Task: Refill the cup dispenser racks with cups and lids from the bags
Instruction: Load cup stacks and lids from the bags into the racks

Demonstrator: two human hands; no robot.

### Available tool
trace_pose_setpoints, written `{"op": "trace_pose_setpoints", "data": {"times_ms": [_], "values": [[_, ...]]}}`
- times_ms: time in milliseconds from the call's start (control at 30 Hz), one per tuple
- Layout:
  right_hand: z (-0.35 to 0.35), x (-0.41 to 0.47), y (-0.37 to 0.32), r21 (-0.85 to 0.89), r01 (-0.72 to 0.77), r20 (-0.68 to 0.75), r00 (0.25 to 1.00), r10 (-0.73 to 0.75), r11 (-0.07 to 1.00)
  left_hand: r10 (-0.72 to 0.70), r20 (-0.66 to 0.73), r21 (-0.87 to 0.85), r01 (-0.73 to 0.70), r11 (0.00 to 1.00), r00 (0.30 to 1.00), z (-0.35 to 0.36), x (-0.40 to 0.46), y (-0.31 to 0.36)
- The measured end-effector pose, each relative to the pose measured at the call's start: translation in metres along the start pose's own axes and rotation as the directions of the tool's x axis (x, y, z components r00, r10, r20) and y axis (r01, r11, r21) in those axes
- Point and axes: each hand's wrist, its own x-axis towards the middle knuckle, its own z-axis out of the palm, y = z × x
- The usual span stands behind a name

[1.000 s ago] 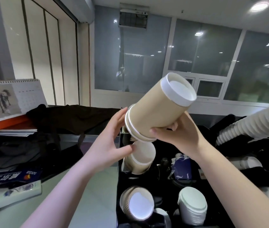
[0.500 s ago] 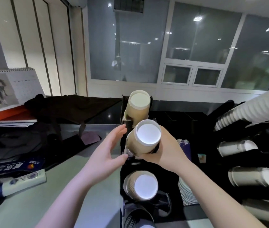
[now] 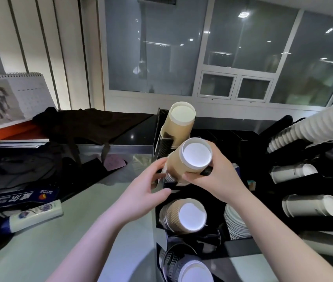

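My right hand grips a stack of tan paper cups, its white rim facing me, seated in the second slot of the black dispenser rack. My left hand rests with relaxed fingers against the rack's left wall, fingertips touching the base of that stack. Another tan stack fills the slot above, a ribbed brown stack the slot below, and a dark wavy-patterned stack sits lowest. White lids are piled right of the brown stack.
A long white cup sleeve and several grey cup stacks lie on dark bags at the right. Left on the counter are a tube, a blue box, dark cloth and a desk calendar.
The tan stack has come down from a raised, tilted position into the rack's second slot. Both hands followed it down, and my view has tipped lower over the rack.
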Motion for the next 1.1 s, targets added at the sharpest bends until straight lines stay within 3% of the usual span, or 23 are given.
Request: {"op": "trace_pose_setpoints", "data": {"times_ms": [133, 233, 400, 733, 967, 1100], "values": [[0.001, 0.0, 0.004, 0.078, -0.061, 0.029, 0.998, 0.059, 0.995, -0.07, -0.097, -0.084, 0.062, 0.995, 0.993, 0.003, 0.013, 0.003], [0.001, 0.0, 0.007, -0.003, -0.077, 0.027, 0.997, 0.077, 0.997, -0.087, -0.143, -0.103, 0.073, 0.992, 0.986, 0.006, 0.018, 0.005], [-0.001, 0.008, 0.004, -0.132, -0.081, 0.084, 0.992, 0.093, 0.988, -0.046, -0.108, -0.045, 0.042, 0.998, 0.993, 0.002, 0.022, 0.012], [-0.003, 0.011, 0.0, -0.236, -0.132, 0.095, 0.983, 0.158, 0.963, -0.166, -0.088, -0.017, 0.166, 0.986, 0.982, -0.007, 0.03, 0.023], [-0.01, 0.018, -0.015, -0.042, -0.192, 0.169, 0.966, 0.196, 0.981, -0.161, -0.053, 0.008, 0.162, 0.987, 0.986, -0.015, 0.031, 0.037], [-0.03, 0.019, -0.036, -0.042, -0.124, 0.191, 0.973, 0.129, 0.991, -0.082, 0.02, -0.017, 0.082, 0.996, 0.996, -0.031, 0.029, 0.051]]}}
